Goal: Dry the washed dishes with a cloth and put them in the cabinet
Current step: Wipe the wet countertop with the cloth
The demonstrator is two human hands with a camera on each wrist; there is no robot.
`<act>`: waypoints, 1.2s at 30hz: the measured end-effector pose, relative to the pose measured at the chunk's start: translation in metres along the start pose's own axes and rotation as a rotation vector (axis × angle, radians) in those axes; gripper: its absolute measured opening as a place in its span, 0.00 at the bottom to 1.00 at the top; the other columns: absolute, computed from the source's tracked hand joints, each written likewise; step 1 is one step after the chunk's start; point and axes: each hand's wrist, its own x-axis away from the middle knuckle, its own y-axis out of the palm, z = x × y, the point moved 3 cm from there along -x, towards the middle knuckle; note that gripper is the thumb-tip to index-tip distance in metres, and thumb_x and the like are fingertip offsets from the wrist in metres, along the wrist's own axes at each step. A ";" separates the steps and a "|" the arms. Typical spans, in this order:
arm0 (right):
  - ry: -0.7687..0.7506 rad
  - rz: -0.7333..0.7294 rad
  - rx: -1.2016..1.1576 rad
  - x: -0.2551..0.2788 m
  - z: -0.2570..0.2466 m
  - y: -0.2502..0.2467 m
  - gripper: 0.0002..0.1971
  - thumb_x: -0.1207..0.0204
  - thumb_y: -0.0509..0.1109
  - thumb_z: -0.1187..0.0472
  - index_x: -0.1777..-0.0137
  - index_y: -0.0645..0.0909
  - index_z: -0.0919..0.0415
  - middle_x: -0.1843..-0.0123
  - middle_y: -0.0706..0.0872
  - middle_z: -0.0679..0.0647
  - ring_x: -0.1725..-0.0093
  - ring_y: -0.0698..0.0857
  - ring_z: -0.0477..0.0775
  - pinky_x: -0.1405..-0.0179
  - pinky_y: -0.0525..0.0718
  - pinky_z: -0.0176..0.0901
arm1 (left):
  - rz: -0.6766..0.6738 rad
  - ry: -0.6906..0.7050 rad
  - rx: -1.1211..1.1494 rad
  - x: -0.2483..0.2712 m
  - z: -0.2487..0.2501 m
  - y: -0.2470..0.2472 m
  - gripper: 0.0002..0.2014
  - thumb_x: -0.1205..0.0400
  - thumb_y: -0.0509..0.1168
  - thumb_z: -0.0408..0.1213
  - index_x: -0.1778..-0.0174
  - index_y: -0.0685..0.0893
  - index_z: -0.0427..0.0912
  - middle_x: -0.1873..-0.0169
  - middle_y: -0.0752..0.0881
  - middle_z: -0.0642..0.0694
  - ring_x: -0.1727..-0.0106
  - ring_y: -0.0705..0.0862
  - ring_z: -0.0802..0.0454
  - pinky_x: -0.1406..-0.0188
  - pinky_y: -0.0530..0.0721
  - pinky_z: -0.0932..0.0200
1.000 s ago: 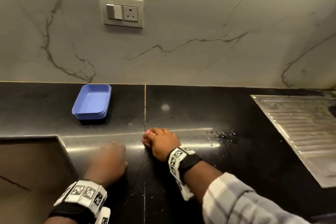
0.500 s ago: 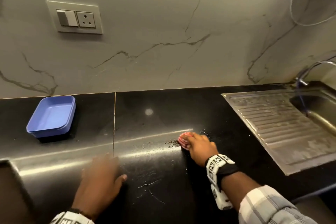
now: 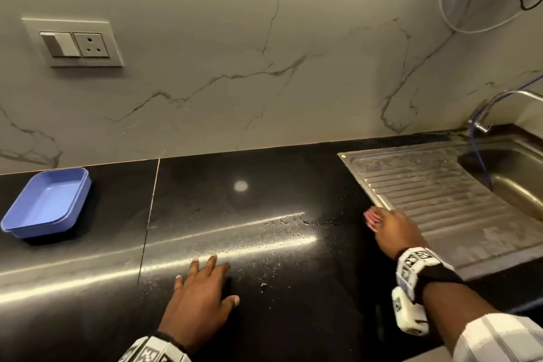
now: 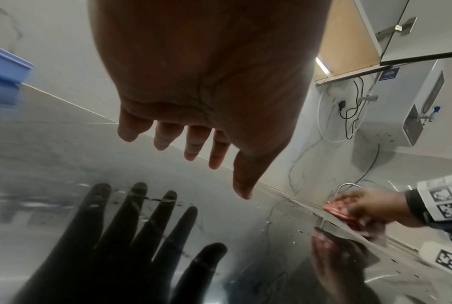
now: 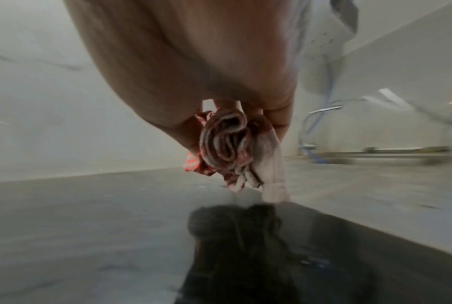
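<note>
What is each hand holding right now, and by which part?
The right hand grips a bunched red-and-white cloth around its middle, folds hanging below the fingers. The left hand holds nothing, fingers spread over the black counter.

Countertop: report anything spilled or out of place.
Water droplets are scattered on the black countertop beside the sink drainboard. The right hand holds a bunched red-and-white cloth there; the left hand is open above the counter.
</note>
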 end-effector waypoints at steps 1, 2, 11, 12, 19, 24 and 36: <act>-0.085 -0.011 -0.033 0.009 -0.027 -0.001 0.26 0.26 0.65 0.63 0.29 0.78 0.41 0.33 0.82 0.56 0.37 0.83 0.66 0.36 0.82 0.55 | 0.003 0.005 -0.006 -0.005 0.008 0.000 0.36 0.17 0.61 0.60 0.14 0.56 0.57 0.11 0.49 0.50 0.11 0.45 0.42 0.14 0.51 0.35; -0.184 -0.030 -0.066 0.017 -0.054 0.002 0.27 0.27 0.64 0.62 0.29 0.77 0.39 0.32 0.81 0.52 0.36 0.81 0.64 0.36 0.82 0.55 | 0.005 0.013 -0.016 -0.011 0.016 0.000 0.36 0.17 0.61 0.60 0.14 0.57 0.57 0.11 0.50 0.50 0.11 0.47 0.42 0.14 0.52 0.35; -0.685 -0.286 0.043 0.069 -0.211 0.052 0.19 0.19 0.65 0.54 0.29 0.77 0.42 0.27 0.76 0.52 0.31 0.74 0.63 0.33 0.76 0.57 | -0.008 0.061 0.003 -0.040 0.037 0.009 0.25 0.19 0.63 0.59 0.28 0.71 0.55 0.28 0.78 0.51 0.26 0.74 0.50 0.31 0.77 0.48; -0.676 -0.317 0.053 0.066 -0.207 0.055 0.20 0.18 0.64 0.54 0.27 0.76 0.42 0.26 0.76 0.52 0.30 0.73 0.63 0.32 0.75 0.58 | -0.004 0.071 0.013 -0.041 0.038 0.008 0.22 0.19 0.63 0.59 0.31 0.74 0.56 0.32 0.80 0.53 0.29 0.76 0.51 0.34 0.78 0.51; -0.437 -0.272 0.016 0.001 -0.096 0.050 0.30 0.26 0.62 0.64 0.26 0.73 0.36 0.25 0.75 0.46 0.28 0.74 0.60 0.33 0.80 0.58 | 0.048 0.026 0.061 -0.042 0.036 0.002 0.12 0.18 0.62 0.59 0.43 0.78 0.61 0.44 0.85 0.58 0.44 0.83 0.59 0.46 0.81 0.59; -0.060 -0.122 -0.098 -0.050 0.083 0.036 0.19 0.24 0.66 0.56 0.36 0.81 0.34 0.36 0.88 0.51 0.37 0.87 0.60 0.36 0.84 0.53 | 0.073 -0.019 0.016 -0.042 0.044 0.001 0.15 0.18 0.61 0.60 0.41 0.80 0.59 0.38 0.81 0.59 0.42 0.86 0.55 0.43 0.84 0.55; -0.492 -0.082 -0.269 0.014 -0.091 0.002 0.23 0.26 0.63 0.65 0.34 0.78 0.42 0.35 0.80 0.50 0.37 0.81 0.58 0.37 0.83 0.55 | 0.087 -0.036 0.027 -0.068 0.062 -0.009 0.23 0.17 0.64 0.55 0.27 0.75 0.54 0.29 0.79 0.51 0.35 0.83 0.52 0.36 0.82 0.56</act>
